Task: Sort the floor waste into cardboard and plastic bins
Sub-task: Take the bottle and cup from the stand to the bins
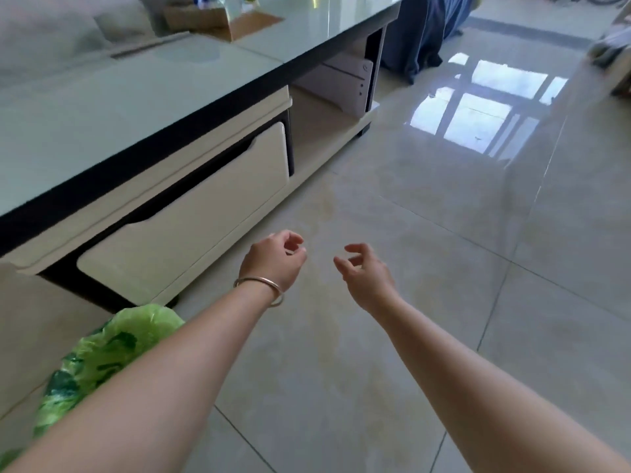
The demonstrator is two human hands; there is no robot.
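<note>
We are holding both hands out over the floor (444, 302), left hand (273, 259) and right hand (365, 273) loosely curled, holding nothing. No waste is showing; the green bag (99, 360), perhaps a bin liner, is lying beside our left arm. We should be scanning before reaching.

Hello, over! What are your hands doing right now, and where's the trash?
Left hand and right hand empty, loosely curled over floor. Green bag under left arm. No waste in view.

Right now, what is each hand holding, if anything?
Left hand: open, fingers loosely curled, holding nothing.
Right hand: open, fingers loosely curled, holding nothing.
</note>
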